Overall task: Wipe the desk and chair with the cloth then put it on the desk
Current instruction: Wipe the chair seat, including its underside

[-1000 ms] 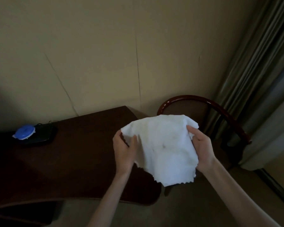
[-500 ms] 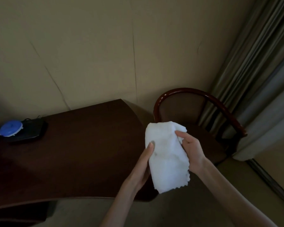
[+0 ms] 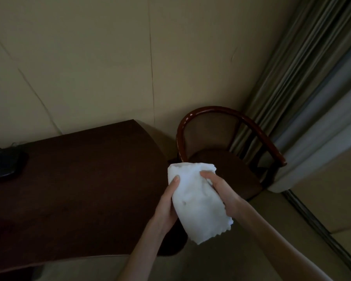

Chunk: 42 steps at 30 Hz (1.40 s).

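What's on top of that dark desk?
A black device with cables lies at the desk's far left, cut off by the frame. The cloth and left hand cover its right corner.

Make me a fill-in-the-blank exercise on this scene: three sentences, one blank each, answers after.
1. The left hand and right hand hold a ____ cloth.
2. The chair stands to the ____ of the desk.
3. A black object lies on the ____.
Missing words: white; right; desk.
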Motion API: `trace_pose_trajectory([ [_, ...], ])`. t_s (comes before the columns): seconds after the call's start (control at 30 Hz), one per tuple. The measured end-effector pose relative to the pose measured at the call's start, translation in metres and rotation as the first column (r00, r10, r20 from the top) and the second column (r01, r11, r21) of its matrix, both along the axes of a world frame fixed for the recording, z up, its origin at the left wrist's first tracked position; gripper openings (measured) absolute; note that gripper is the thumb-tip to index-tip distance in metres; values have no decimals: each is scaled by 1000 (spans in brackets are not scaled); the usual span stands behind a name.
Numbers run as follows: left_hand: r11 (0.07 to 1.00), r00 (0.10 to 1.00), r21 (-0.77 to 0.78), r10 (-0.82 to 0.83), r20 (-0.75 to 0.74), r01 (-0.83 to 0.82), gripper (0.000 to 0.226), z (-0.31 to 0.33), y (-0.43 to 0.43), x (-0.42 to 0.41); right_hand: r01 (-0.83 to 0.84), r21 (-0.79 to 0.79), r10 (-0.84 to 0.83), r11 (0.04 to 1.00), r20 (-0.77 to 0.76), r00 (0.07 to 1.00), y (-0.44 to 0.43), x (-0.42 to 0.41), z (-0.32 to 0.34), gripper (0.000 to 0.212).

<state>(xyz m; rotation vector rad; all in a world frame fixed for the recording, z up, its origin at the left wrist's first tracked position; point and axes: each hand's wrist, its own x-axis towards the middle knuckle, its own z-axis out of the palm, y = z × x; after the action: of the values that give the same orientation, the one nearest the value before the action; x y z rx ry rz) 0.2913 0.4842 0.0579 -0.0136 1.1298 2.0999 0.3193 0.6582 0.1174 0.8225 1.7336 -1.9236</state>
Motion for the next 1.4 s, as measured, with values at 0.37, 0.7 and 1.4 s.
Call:
trace_pose_trajectory([
  [0.37,914,955,-304,210,-211,-269,36,-24,85,-21,157,421,74,893,-482,873,84,-19,-42,27],
  [0.7,849,929,-381,355,-103,-366,64,-27,221,-41,-53,-72,47,996,-91,995,234,-43,-83,87],
  [1.4,798,938,-516,347,-27,-310,60,-116,336,-188,-262,374,299,889,-44,953,335,-207,-157,46],
])
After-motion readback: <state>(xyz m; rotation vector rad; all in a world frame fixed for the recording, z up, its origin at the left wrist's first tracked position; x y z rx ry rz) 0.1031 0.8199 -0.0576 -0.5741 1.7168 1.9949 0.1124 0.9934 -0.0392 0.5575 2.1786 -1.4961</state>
